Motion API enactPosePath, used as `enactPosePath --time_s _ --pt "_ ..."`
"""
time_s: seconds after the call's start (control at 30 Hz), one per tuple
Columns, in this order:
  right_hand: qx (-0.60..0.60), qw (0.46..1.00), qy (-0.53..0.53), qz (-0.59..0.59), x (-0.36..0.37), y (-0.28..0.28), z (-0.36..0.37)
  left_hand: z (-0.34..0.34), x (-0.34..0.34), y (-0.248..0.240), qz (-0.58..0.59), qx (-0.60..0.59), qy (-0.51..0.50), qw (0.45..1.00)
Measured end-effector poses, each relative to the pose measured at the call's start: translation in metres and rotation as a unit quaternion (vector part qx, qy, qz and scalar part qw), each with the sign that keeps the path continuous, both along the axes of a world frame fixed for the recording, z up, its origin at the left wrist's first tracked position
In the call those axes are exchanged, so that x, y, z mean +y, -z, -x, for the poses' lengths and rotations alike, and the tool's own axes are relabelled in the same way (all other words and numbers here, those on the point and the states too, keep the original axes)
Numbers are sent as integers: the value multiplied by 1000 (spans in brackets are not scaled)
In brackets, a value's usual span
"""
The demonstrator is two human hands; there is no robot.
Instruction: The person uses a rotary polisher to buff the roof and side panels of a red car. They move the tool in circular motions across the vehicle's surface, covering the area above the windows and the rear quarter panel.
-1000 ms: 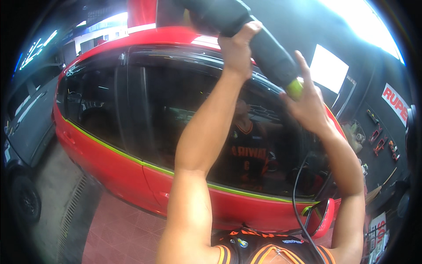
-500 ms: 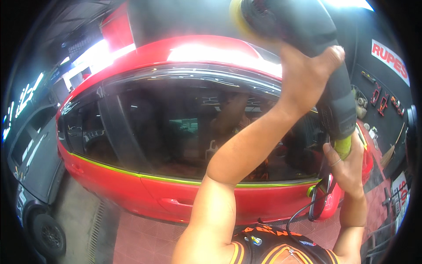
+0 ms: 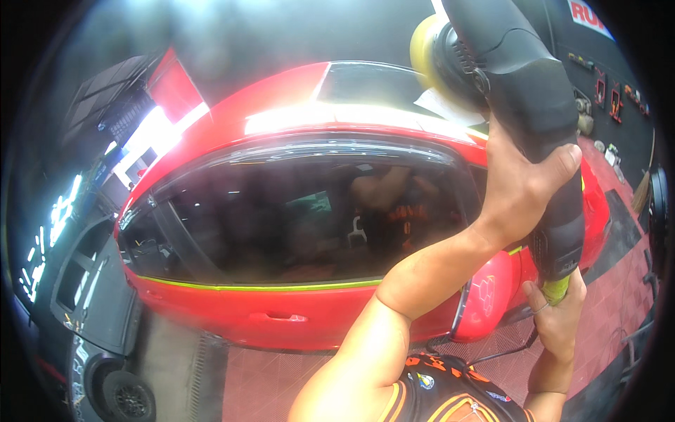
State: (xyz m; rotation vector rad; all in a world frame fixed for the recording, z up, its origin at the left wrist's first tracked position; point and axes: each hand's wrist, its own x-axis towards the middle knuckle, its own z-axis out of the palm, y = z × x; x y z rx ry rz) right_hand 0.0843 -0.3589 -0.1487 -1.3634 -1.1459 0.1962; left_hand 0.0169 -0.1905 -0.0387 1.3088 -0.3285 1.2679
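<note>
Left side: dark grey car (image 3: 98, 295), its wheel (image 3: 129, 395) near the lower edge of view. Next, a drain grating (image 3: 199, 373) in the floor. Then a red car (image 3: 211, 313) spanning the middle, with a dark, reflective side window (image 3: 281, 232), a yellow-green strip (image 3: 295, 287) along the window's lower edge, and a red door handle (image 3: 279, 318) below the strip. Further right, a red wing mirror (image 3: 486, 302).

Polisher (image 3: 517, 74): in both hands, across the front end of the red car in this view, right of the side window's front corner. Body smooth, matt, dark grey to black; round yellow pad (image 3: 425, 56) on a dark backing at the head; yellow-green tail end (image 3: 555, 290). Long axis steep, running from the top edge of view down and slightly right. Head up, tail down; pad face turned left, toward the roof's front edge. Pad contact with the car: cannot tell.

Left hand (image 3: 524, 186): wrapped around the mid-body, thumb lying over the right side; fingers partly hidden behind the tool. Opening only as wide as the body.

Right hand (image 3: 560, 316): lower, curled around the tail end, thumb on its left side; some fingers hidden. Black cord (image 3: 506, 354) near it, passing below the mirror.

Far right: reddish floor tiles (image 3: 608, 316); red tools (image 3: 616, 103) on the dark wall above.
</note>
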Motion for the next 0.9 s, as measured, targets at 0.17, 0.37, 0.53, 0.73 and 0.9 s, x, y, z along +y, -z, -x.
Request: enactPosePath --time_s 0.17,0.37,0.53,0.73,0.9 --pt "86 996 -36 -12 -6 15 -43 -61 -5 25 52 77 -26 995" --pt "122 988 -76 54 -18 25 -88 -104 -6 48 100 128 -43 986" --pt "149 978 -122 79 -7 24 -107 -120 15 63 140 145 -73 977" --pt "57 991 -105 54 37 49 -119 -121 60 86 181 155 -82 968" --pt "71 991 -96 68 72 61 -113 -111 90 95 182 155 -98 966"
